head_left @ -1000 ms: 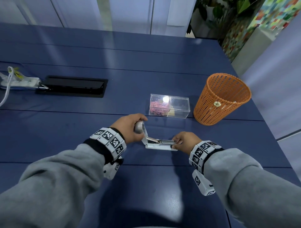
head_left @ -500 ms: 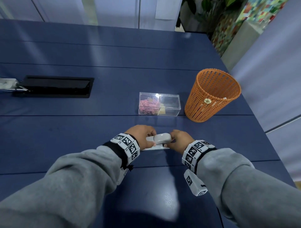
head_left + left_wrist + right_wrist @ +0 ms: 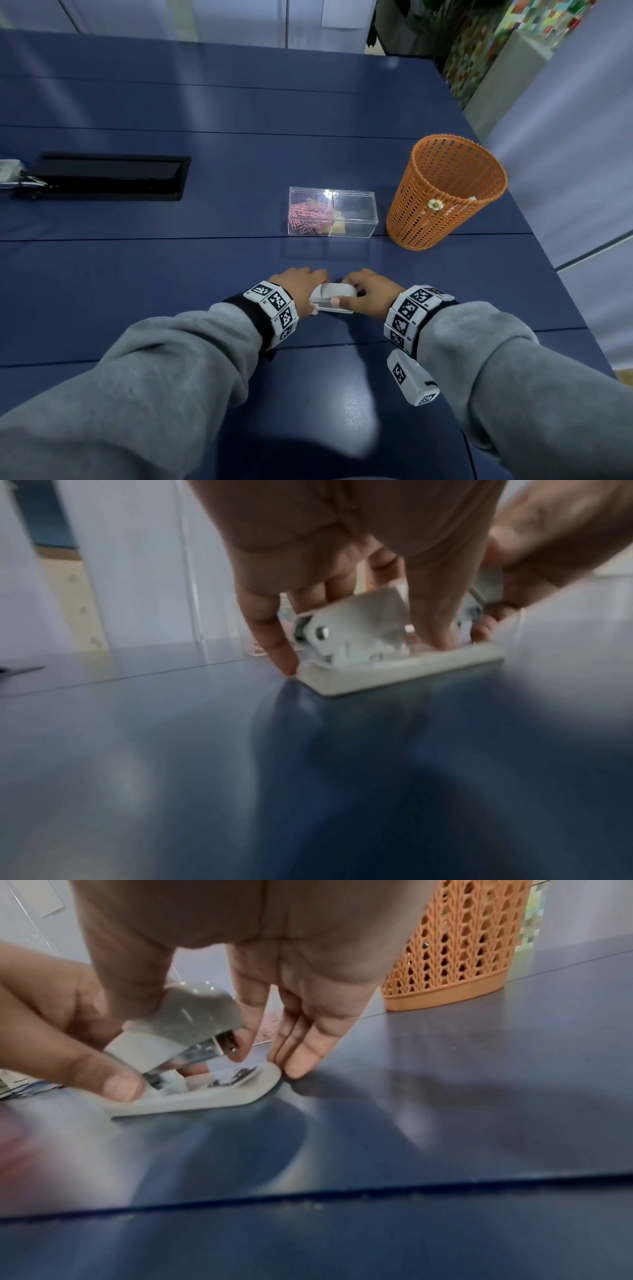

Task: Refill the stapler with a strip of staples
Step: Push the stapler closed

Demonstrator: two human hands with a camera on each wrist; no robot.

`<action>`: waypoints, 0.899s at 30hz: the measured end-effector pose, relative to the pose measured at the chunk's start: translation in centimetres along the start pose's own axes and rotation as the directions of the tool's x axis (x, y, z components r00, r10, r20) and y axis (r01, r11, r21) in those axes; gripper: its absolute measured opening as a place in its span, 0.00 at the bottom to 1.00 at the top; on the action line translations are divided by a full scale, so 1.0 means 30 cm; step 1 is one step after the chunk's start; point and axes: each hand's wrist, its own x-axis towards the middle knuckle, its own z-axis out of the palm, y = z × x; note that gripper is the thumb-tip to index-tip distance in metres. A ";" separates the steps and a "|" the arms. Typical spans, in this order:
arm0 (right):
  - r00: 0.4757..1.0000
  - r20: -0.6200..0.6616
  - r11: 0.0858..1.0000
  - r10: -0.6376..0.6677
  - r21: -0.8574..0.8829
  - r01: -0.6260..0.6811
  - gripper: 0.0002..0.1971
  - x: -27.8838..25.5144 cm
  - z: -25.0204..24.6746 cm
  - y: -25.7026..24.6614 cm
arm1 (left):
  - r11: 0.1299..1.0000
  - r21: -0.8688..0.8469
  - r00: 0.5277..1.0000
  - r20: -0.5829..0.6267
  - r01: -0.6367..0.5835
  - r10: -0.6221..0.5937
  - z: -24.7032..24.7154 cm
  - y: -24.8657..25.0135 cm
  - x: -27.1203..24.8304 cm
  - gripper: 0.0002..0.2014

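The stapler [image 3: 334,298] is lying on the blue table [image 3: 205,274], close to the person, between both hands. Its top is folded down over the base.

The left hand [image 3: 297,287] is holding the hinge end of the stapler; its fingers [image 3: 274,631] are reaching down on both sides of the hinge and touching the base. The right hand [image 3: 368,291] is gripping the front end: the thumb [image 3: 113,1080] is pressing on the near side, one finger is lying over the top, and the other fingers [image 3: 301,1053] are touching the table just beside the front tip.

What could go wrong, as a judgement: in the right wrist view the top is still standing a little above the base at the front, so it may not be fully latched. If the staple strip is not sitting flat in its channel, pressing harder could jam it or bend it. A fingertip near the front opening could also be pinched.

The head view is showing the whole scene: a clear box [image 3: 333,213] with pink paper clips and an orange basket [image 3: 445,192] farther away, well apart from the stapler. It is not showing the gap at the front. Only the right wrist view is showing that gap and the metal part inside. Only the left wrist view is showing the hinge pin, though it is blurred.
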 end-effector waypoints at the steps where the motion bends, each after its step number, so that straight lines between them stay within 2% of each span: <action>1: 1.000 0.002 1.000 -0.003 -0.010 0.003 0.18 -0.001 0.006 -0.002 | 0.998 0.055 1.000 -0.007 0.018 -0.018 0.009 0.003 0.004 0.24; 4: 1.000 -0.003 1.000 -0.030 0.007 0.030 0.16 -0.002 0.021 -0.001 | 0.990 0.129 0.998 -0.035 0.060 -0.056 0.024 0.011 0.015 0.24; 7: 1.000 -0.001 0.997 -0.030 0.064 0.030 0.08 -0.005 0.024 -0.006 | 0.984 0.156 0.995 -0.049 0.088 -0.081 0.031 0.015 0.017 0.23; 10: 0.999 0.031 0.998 -0.033 0.063 0.031 0.11 -0.006 0.025 -0.012 | 0.982 0.159 0.993 -0.083 0.099 -0.087 0.041 0.016 0.013 0.21; 17: 0.999 0.032 0.953 -0.030 0.301 0.019 0.20 -0.011 0.019 0.010 | 0.999 0.013 0.995 -0.091 0.041 -0.040 0.036 -0.003 -0.004 0.14; 19: 1.000 0.011 0.933 -0.012 0.359 0.007 0.27 -0.013 0.018 0.019 | 0.996 -0.079 0.993 -0.107 0.035 -0.044 0.038 -0.008 -0.009 0.16; 21: 1.000 -0.026 0.904 0.010 0.428 0.002 0.31 -0.022 0.009 0.020 | 0.983 -0.184 0.991 -0.128 0.007 -0.031 0.039 -0.017 -0.007 0.23; 24: 0.996 -0.086 0.843 0.026 0.537 0.024 0.28 -0.039 -0.022 0.016 | 0.960 -0.279 0.988 -0.152 -0.014 -0.030 0.026 -0.021 -0.002 0.31; 27: 0.986 -0.164 0.812 0.030 0.579 0.071 0.24 -0.068 -0.073 0.008 | 0.945 -0.327 0.979 -0.195 -0.001 -0.066 0.001 -0.029 -0.016 0.30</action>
